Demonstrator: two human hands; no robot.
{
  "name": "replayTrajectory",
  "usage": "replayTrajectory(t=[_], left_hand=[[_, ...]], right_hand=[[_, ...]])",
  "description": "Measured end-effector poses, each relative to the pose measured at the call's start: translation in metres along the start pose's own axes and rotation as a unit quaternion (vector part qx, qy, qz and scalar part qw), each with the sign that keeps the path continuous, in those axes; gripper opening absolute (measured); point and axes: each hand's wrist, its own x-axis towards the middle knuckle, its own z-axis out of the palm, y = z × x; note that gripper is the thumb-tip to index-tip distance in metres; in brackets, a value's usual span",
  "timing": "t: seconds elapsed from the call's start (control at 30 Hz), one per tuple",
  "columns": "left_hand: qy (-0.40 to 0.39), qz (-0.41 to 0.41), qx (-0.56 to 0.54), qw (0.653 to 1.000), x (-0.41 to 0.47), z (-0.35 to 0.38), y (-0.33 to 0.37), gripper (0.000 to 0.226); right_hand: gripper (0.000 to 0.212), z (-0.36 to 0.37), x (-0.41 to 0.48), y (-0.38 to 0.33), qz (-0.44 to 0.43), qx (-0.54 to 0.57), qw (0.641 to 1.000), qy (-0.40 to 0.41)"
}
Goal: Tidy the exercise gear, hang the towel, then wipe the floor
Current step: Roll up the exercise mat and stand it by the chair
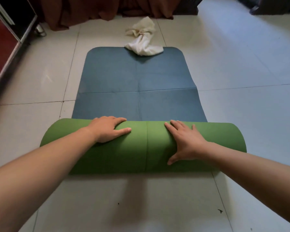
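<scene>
A pale tiled floor [40,77] fills the frame, speckled with small dark marks at the bottom, and across the lower middle lies a yoga mat [141,148], its near part rolled into a thick green cylinder. The left hand [107,129] and right hand [184,143] both rest flat on top of the roll, fingers straight and spread, gripping nothing. Beyond the roll the mat's blue unrolled part stretches toward the upper centre, where a crumpled white towel [143,40] overlaps its far edge, with brown curtains [84,9] along the top and a dark cabinet [10,30] at upper left.
</scene>
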Motion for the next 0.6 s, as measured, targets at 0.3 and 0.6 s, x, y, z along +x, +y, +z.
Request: replayTrajectory(t=[0.3,0.6], left_hand=[[0.024,0.001,-0.01,1.0,-0.027,0.008,-0.003,0.104],[0.058,0.073,0.079,0.993,-0.034,0.024,0.02,0.12]], right_hand=[[0.125,-0.008,0.016,0.011,-0.073,-0.006,0.997,0.017],[0.118,-0.02,0.034,0.019,-0.07,0.051,0.996,0.02]])
